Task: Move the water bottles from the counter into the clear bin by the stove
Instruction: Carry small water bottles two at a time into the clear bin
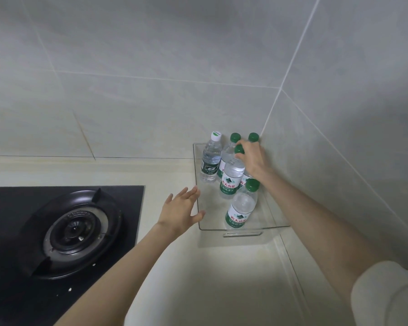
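Note:
A clear bin (269, 227) stands on the counter in the corner of the tiled walls, right of the stove. Several water bottles stand upright in it: one with a white cap (211, 161) at the back left, the others with green caps, one at the front (242, 208). My right hand (253, 161) reaches in from the right and grips the neck of the middle green-capped bottle (231, 177), just under its cap. My left hand (181, 210) is spread open beside the bin's left wall, its thumb at the wall near the front corner.
A black gas stove (76, 229) with a round burner fills the left side. Pale counter (198, 278) lies between the stove and the bin. Tiled walls close in behind and to the right of the bin.

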